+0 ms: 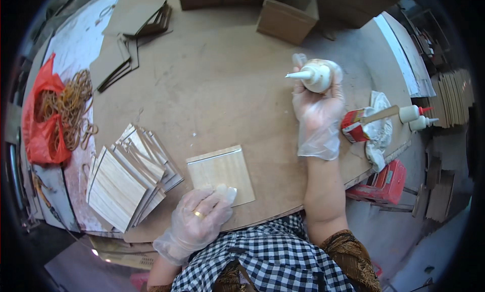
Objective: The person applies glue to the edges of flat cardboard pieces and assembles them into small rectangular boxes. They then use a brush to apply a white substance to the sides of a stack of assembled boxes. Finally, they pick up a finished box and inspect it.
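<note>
One white glue bottle (321,78) is pointing its thin tip left, in the upper right of the frame, and the gloved right hand (318,102) is holding it. Low in the middle, the gloved left hand (202,211) is covering the bottom of a thin wooden board (222,172); I cannot tell if it is gripping. More boards (118,186) are lying in the lower left, on the brown counter (217,90).

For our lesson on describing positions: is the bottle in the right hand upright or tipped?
Tipped: the white bottle lies sideways in the right hand, its nozzle pointing left.
</note>
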Demonstrator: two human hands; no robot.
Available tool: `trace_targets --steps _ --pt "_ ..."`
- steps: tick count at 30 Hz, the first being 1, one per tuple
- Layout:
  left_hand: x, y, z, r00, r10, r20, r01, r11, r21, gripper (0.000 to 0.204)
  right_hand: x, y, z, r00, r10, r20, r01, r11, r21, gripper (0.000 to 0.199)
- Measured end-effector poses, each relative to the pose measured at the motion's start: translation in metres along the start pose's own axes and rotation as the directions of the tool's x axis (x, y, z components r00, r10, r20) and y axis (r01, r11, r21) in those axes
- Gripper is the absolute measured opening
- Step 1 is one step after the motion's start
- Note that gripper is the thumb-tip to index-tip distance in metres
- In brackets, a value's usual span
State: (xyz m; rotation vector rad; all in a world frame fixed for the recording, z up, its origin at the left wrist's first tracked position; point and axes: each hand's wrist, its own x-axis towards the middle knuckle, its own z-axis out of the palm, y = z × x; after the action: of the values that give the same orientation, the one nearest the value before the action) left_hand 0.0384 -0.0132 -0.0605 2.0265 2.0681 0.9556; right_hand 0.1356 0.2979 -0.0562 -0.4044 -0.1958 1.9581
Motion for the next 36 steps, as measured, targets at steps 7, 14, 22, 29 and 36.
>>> trace_targets --steps 7,14,22,29,36 --pt "0.024 0.012 -0.02 0.983 -0.125 0.132 0.098 0.976 0.194 0.092 0.017 -0.027 -0.014 0.983 0.167 0.074 -0.178 0.966 0.188 0.05" --pt "0.067 0.024 -0.03 0.786 -0.444 0.431 0.349 0.893 0.284 0.132 0.038 -0.042 -0.021 0.991 0.12 -0.056 -0.101 0.957 0.273 0.066" --pt "0.066 0.029 -0.029 0.811 -0.412 0.417 0.357 0.911 0.206 0.129 0.04 -0.05 -0.043 0.956 0.17 0.24 -0.271 0.827 0.492 0.08" --pt "0.058 0.03 -0.036 0.849 -0.361 0.386 0.302 0.931 0.207 0.125 0.036 -0.041 -0.045 0.97 0.154 0.188 -0.222 0.876 0.429 0.066" --pt "0.016 0.044 -0.121 0.969 -0.227 -0.097 0.246 0.905 0.347 0.125 0.028 -0.031 -0.051 0.957 0.171 0.232 -0.228 0.943 0.243 0.057"
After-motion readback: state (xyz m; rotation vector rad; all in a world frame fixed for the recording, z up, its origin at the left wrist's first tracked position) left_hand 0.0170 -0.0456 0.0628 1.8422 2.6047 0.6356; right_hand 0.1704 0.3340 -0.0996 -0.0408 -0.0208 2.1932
